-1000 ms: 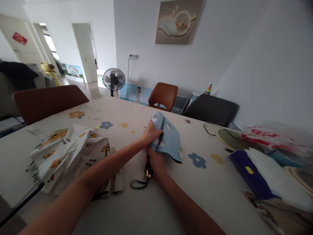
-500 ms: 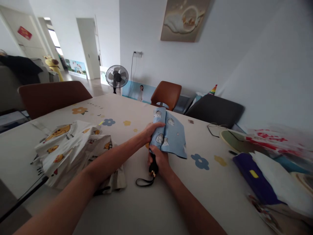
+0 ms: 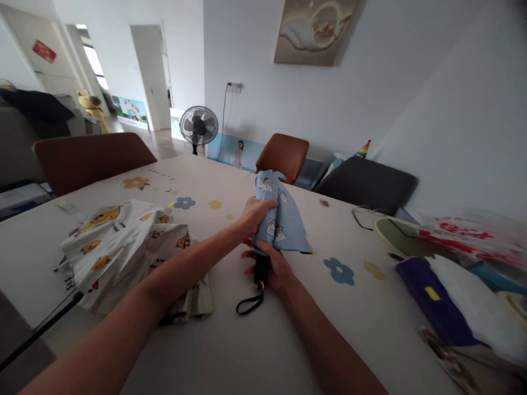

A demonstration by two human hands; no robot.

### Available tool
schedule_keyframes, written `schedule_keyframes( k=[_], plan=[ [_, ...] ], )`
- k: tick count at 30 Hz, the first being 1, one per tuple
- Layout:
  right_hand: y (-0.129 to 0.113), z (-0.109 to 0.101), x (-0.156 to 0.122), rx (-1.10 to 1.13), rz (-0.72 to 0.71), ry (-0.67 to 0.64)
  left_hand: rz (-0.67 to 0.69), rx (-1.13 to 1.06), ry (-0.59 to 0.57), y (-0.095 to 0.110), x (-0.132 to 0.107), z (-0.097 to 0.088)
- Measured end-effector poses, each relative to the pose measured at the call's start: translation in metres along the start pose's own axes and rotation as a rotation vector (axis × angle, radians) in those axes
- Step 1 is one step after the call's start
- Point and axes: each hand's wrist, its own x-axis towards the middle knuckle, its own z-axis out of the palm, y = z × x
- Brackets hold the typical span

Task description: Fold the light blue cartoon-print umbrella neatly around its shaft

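Observation:
A folded light-blue umbrella (image 3: pixel 269 222) with cartoon animal prints stands out over the table between my hands. Its black handle (image 3: pixel 262 270) points toward me, and a black wrist strap hangs from the end. My left hand (image 3: pixel 257 215) is closed round the rolled fabric, thumb across the front. Lower down, my right hand (image 3: pixel 275 266) grips the umbrella where cloth meets handle, some of its fingers showing past the left side. A loose flap of the blue cloth spreads to the right. Beside my left forearm lies a crumpled cream umbrella (image 3: pixel 123 241) with yellow cartoon prints.
The white table (image 3: pixel 230 351) bears printed flowers. To the right are glasses (image 3: pixel 362 219), a purple case (image 3: pixel 436 302), white paper and a red-and-white plastic bag (image 3: pixel 473 236). Brown chairs (image 3: pixel 284 156) and a black chair (image 3: pixel 366 184) line the far side; a fan (image 3: pixel 198 127) stands behind.
The blue flap on the right has narrowed and curled in closer to the roll. My right hand's fingers have loosened somewhat around the handle, and the strap has swung slightly right.

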Motion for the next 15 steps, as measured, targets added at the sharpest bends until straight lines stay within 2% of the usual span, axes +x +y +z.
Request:
schedule_keyframes(
  k=[3,9,11,15],
  plan=[
    [0.0,0.003,-0.001,-0.046,0.003,0.042,0.012,-0.016,-0.008,0.001,0.0,0.0],
    [0.005,0.015,0.003,-0.338,-0.051,0.301,-0.058,-0.074,0.045,-0.001,0.004,-0.002],
    [0.005,0.015,0.003,-0.33,-0.054,0.303,-0.087,-0.124,-0.003,-0.001,0.003,-0.001],
    [0.002,0.012,-0.001,-0.273,-0.054,0.189,-0.095,-0.252,-0.192,-0.009,-0.002,0.004]
  ],
)
